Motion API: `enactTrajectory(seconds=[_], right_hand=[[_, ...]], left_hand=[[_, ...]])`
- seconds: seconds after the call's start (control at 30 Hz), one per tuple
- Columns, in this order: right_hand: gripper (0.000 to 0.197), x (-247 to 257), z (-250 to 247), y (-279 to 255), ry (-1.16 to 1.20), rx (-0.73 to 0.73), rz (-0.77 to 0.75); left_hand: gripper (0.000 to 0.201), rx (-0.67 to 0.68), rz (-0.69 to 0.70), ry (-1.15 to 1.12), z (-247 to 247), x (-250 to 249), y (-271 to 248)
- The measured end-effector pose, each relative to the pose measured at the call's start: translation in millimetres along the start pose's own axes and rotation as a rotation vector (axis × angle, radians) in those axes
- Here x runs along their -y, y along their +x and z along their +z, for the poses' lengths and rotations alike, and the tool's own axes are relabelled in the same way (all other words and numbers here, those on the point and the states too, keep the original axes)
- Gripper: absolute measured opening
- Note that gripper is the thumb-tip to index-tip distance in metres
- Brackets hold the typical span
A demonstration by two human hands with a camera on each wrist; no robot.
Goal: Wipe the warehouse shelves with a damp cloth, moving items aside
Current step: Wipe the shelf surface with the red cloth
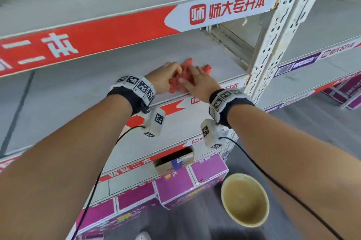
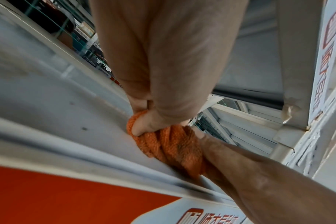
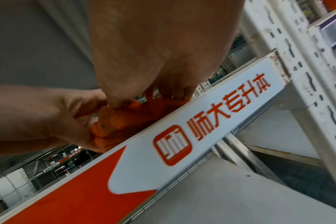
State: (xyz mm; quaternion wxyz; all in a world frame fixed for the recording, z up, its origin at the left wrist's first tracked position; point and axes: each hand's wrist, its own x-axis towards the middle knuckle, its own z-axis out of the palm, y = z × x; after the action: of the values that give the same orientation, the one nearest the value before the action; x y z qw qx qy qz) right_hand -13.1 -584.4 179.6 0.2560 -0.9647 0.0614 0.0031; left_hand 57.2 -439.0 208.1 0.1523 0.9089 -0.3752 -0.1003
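Note:
A bunched orange-red cloth [image 1: 188, 72] lies on the grey shelf [image 1: 117, 67], close to its front edge. My left hand [image 1: 174, 73] grips the cloth's left end; its thumb curls round a fold of the cloth [image 2: 169, 145] in the left wrist view. My right hand [image 1: 190, 75] lies over the right part. In the right wrist view its thumb and fingertips [image 3: 183, 94] pinch the cloth [image 3: 121, 121] from above, with the left hand [image 3: 58, 118] beside it. Both wrists hover just in front of the shelf's red and white edge strip [image 3: 211, 121].
A white perforated upright [image 1: 273, 44] stands just right of the hands. The upper shelf's banner beam [image 1: 117, 30] hangs above them. On the floor sit a yellow basin [image 1: 245, 200], purple boxes [image 1: 173, 187] and an open cardboard box [image 1: 173, 161].

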Motion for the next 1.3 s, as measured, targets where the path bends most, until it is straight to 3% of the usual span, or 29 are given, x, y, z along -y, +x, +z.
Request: enactTrajectory(seconds=[0.2,0.37,0.53,0.7,0.97,1.17,1.3], right_hand=[[0.066,50,11,-5,-0.112,0.115,-0.085],[0.063,98,38,-13,-0.035,0.123,-0.129],[0.073,164,77,-22,-0.129,0.172,-0.144],[0.056,200,96,-30,-0.207,0.136,-0.048],[0.050,292,154,-62,-0.148,0.032,0.008],[0.050,378,205,-77,-0.086,0.059,-0.078],[0.049,424,232,-85,-0.022,0.103,-0.143]], left_hand=[[0.037,-0.083,-0.025,-0.031,-7,31,-40],[0.037,-0.107,-0.132,-0.098,-12,71,-87],[0.028,-0.173,-0.203,-0.182,-29,115,-152],[0.042,-0.227,-0.233,-0.201,-47,166,-223],[0.036,-0.492,-0.382,-0.218,-88,264,-344],[0.039,-0.371,-0.588,-0.071,-93,316,-416],[0.045,-0.189,-0.693,0.271,-94,327,-454]])
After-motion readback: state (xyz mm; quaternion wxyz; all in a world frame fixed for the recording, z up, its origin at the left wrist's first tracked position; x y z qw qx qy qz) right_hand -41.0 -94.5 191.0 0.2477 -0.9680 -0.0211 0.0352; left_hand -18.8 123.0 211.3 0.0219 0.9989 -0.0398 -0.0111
